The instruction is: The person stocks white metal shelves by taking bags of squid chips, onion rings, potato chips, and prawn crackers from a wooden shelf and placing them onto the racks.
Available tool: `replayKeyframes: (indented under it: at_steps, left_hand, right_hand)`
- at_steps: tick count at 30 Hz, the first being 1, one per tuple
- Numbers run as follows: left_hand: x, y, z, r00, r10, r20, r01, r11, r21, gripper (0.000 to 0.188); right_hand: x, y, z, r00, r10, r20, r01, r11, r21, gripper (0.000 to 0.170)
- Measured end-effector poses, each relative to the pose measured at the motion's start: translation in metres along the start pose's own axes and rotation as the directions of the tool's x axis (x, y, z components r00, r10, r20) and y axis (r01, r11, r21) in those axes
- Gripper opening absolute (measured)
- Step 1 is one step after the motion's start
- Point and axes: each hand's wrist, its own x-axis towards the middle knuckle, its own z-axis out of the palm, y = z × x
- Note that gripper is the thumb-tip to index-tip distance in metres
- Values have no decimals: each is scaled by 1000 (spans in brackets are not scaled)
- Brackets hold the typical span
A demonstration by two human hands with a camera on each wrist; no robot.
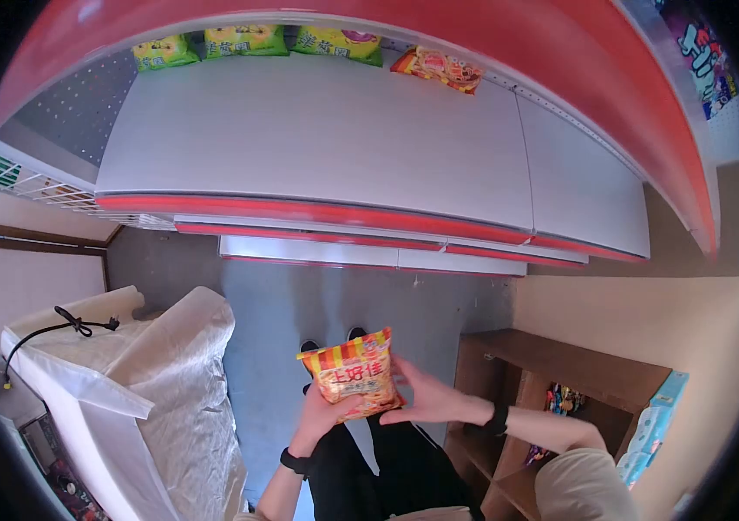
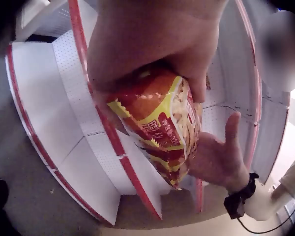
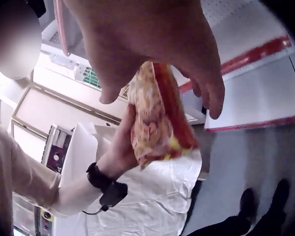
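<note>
Snack bag (image 1: 354,373) is hanging in L hand's (image 1: 319,418) grip, R hand (image 1: 432,399) hovering alongside.

Bag's prob. handling v. light, w/ soft, puffy film giving under pressure & maybe slipping a bit if pinched only at the shiny face; contents are looking crushable, so a gentle hold at lower sides or by the crimped ends is prob. safest. L fingers are clamping its lower L side, thumb lying across the printed front; R fingers are standing apart, thumb spread from the rest, just beside bag's R edge (contact: can't tell). Bag's sitting btwn both hands, tilting slightly, above floor (image 1: 265,317) & in front of the person's legs, well apart from the shelf (image 1: 317,130).
</note>
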Motion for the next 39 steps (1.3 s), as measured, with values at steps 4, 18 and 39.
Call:
replayKeyframes:
  at_steps: [4, 18, 39]
  left_hand:
    - [3, 3, 24, 998, 45, 48, -48, 997, 56, 63]
    - [13, -4, 18, 981, 80, 178, -102, 988, 114, 48]
    - [-10, -41, 12, 1000, -27, -15, 29, 986, 162, 39]
  right_hand:
    - [-3, -7, -3, 990, 89, -113, -28, 891, 454, 87]
    - [38, -18, -289, 760, -53, -648, 332, 888, 317, 50]
    - [130, 30, -424, 738, -99, -668, 223, 969, 104, 50]
